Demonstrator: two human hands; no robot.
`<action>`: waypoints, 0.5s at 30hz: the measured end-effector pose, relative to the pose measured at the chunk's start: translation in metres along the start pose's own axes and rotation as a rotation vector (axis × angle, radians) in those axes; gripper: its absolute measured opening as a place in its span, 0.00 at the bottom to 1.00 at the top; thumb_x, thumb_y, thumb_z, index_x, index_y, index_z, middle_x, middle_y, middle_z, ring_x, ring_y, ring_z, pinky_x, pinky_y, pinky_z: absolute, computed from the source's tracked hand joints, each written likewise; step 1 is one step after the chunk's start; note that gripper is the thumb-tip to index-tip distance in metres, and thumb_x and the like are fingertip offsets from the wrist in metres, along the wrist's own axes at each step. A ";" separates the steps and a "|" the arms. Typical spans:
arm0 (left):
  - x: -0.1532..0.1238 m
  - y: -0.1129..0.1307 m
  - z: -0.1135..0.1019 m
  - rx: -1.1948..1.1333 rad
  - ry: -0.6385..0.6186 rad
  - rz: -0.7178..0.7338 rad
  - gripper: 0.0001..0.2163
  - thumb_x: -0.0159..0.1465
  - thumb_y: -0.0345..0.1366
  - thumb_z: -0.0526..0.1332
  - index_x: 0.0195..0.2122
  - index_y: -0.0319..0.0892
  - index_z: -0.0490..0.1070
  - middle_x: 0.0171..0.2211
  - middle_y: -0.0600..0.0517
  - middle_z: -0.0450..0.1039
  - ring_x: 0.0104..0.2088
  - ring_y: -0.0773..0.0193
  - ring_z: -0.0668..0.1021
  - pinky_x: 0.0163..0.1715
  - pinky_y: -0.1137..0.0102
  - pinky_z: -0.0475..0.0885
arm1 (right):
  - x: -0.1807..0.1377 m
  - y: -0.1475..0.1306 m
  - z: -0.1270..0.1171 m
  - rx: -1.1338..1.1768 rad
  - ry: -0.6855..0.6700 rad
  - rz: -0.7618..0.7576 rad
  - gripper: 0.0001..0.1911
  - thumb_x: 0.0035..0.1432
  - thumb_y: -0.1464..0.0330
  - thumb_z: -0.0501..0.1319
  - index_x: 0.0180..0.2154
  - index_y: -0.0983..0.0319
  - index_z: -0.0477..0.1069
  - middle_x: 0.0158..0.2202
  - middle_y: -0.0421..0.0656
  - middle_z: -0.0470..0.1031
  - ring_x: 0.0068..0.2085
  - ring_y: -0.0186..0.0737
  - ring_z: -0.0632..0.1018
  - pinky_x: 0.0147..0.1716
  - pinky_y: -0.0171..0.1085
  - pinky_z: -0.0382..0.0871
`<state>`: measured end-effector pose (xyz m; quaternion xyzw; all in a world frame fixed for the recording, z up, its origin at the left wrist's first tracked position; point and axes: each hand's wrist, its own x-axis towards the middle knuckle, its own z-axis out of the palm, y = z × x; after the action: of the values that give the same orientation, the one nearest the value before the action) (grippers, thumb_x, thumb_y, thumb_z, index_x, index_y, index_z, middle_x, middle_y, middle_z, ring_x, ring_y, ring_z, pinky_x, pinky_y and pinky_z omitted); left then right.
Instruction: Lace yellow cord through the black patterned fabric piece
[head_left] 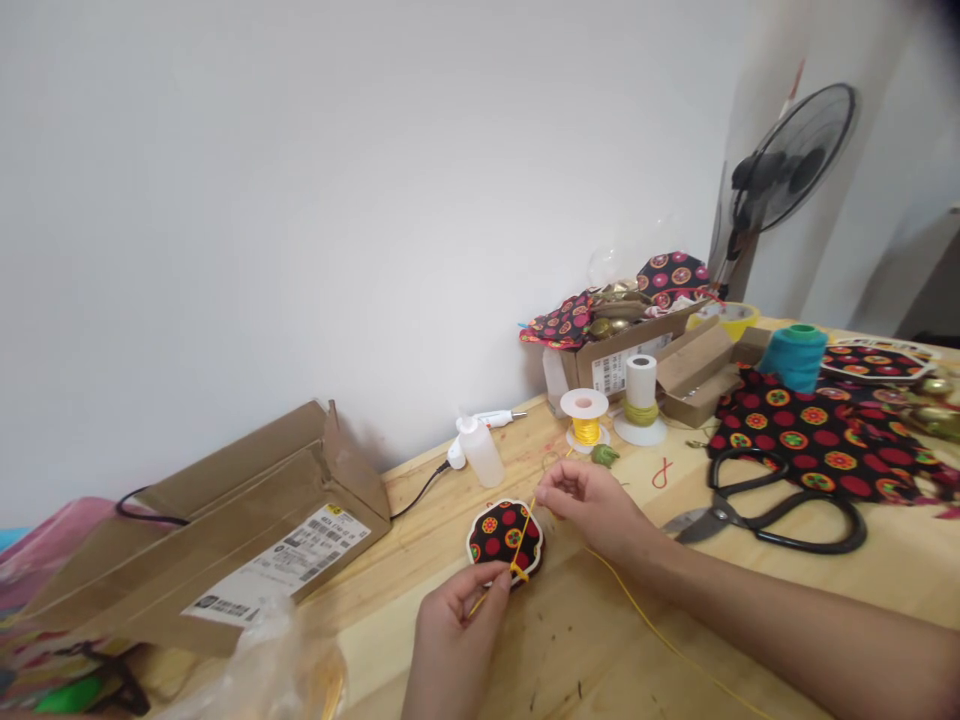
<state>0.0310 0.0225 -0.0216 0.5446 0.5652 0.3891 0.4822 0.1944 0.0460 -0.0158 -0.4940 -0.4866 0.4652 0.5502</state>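
Note:
Over the table, my left hand [469,610] pinches a yellow cord [523,528] close to a small yellow loop or knot [519,573]. My right hand [589,500] is closed on the same cord, drawing it up in a line between the two hands. A long tail of the cord runs under the right wrist toward the front edge of the view. Just behind the knot lies a scalloped, pale-rimmed piece covered in black floral fabric [499,535]. My left fingers overlap its near edge; whether they touch it I cannot tell.
Black-handled scissors [750,515] lie right of my right forearm. Behind stand a yellow cord spool [585,415], a green cord spool [640,405], and a white bottle [481,450]. A cardboard box [300,530] sits left; patterned fabric [795,430] and a teal thread cone [796,358] are right.

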 end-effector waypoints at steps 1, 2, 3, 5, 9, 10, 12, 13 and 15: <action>0.000 -0.001 0.000 -0.009 0.004 -0.007 0.11 0.43 0.40 0.64 0.24 0.37 0.75 0.23 0.49 0.77 0.27 0.60 0.75 0.27 0.73 0.68 | 0.000 0.001 0.000 -0.016 0.015 -0.025 0.06 0.43 0.69 0.57 0.21 0.65 0.63 0.17 0.34 0.62 0.21 0.28 0.63 0.21 0.29 0.57; -0.001 -0.001 0.001 -0.014 0.008 -0.010 0.11 0.43 0.40 0.64 0.23 0.37 0.75 0.23 0.50 0.76 0.26 0.61 0.75 0.27 0.73 0.68 | 0.000 0.002 -0.001 -0.031 0.023 -0.047 0.06 0.44 0.68 0.57 0.21 0.65 0.63 0.18 0.35 0.62 0.21 0.28 0.64 0.21 0.29 0.57; -0.001 -0.003 0.001 -0.015 0.012 -0.007 0.10 0.43 0.40 0.63 0.23 0.37 0.74 0.22 0.50 0.76 0.26 0.61 0.75 0.26 0.73 0.67 | 0.000 0.002 -0.001 -0.051 0.023 -0.065 0.07 0.45 0.67 0.56 0.22 0.65 0.63 0.19 0.35 0.63 0.22 0.29 0.65 0.22 0.29 0.58; -0.001 -0.005 0.001 -0.011 0.022 0.016 0.09 0.44 0.39 0.63 0.22 0.37 0.74 0.20 0.51 0.76 0.24 0.63 0.74 0.25 0.75 0.67 | -0.001 0.003 -0.001 -0.113 -0.020 -0.091 0.08 0.48 0.66 0.55 0.23 0.65 0.64 0.21 0.37 0.66 0.23 0.30 0.66 0.22 0.30 0.60; 0.000 -0.007 0.000 -0.024 -0.003 0.046 0.09 0.45 0.39 0.62 0.21 0.37 0.72 0.19 0.52 0.74 0.22 0.65 0.73 0.22 0.76 0.65 | -0.009 0.001 0.000 -0.372 -0.209 -0.278 0.09 0.46 0.66 0.58 0.32 0.63 0.69 0.30 0.41 0.72 0.32 0.35 0.70 0.30 0.33 0.62; 0.000 -0.006 -0.001 -0.029 -0.025 0.039 0.09 0.45 0.39 0.62 0.22 0.37 0.72 0.19 0.51 0.74 0.22 0.65 0.73 0.22 0.76 0.65 | -0.010 0.001 0.001 -0.448 -0.260 -0.363 0.11 0.45 0.65 0.60 0.33 0.62 0.69 0.32 0.41 0.72 0.34 0.36 0.70 0.33 0.34 0.61; 0.001 -0.005 -0.003 -0.036 -0.054 0.015 0.10 0.44 0.39 0.63 0.22 0.37 0.73 0.19 0.51 0.74 0.23 0.64 0.73 0.23 0.76 0.66 | -0.013 0.001 0.002 -0.578 -0.337 -0.506 0.12 0.44 0.65 0.62 0.34 0.60 0.71 0.32 0.41 0.73 0.35 0.37 0.70 0.37 0.36 0.59; 0.001 -0.004 -0.003 -0.034 -0.056 0.000 0.10 0.44 0.39 0.63 0.22 0.37 0.73 0.19 0.51 0.75 0.23 0.64 0.74 0.23 0.76 0.66 | -0.013 0.002 0.002 -0.620 -0.362 -0.547 0.11 0.44 0.65 0.61 0.34 0.59 0.72 0.32 0.41 0.74 0.35 0.36 0.70 0.37 0.36 0.58; 0.001 -0.002 -0.003 -0.022 -0.034 -0.015 0.10 0.43 0.39 0.64 0.22 0.37 0.73 0.20 0.51 0.75 0.23 0.65 0.74 0.23 0.76 0.66 | -0.012 0.005 0.002 -0.663 -0.384 -0.582 0.07 0.47 0.66 0.60 0.31 0.58 0.73 0.31 0.39 0.75 0.34 0.35 0.71 0.37 0.35 0.57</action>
<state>0.0278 0.0239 -0.0225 0.5414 0.5567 0.3823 0.5008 0.1909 0.0349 -0.0219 -0.3913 -0.8197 0.1942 0.3706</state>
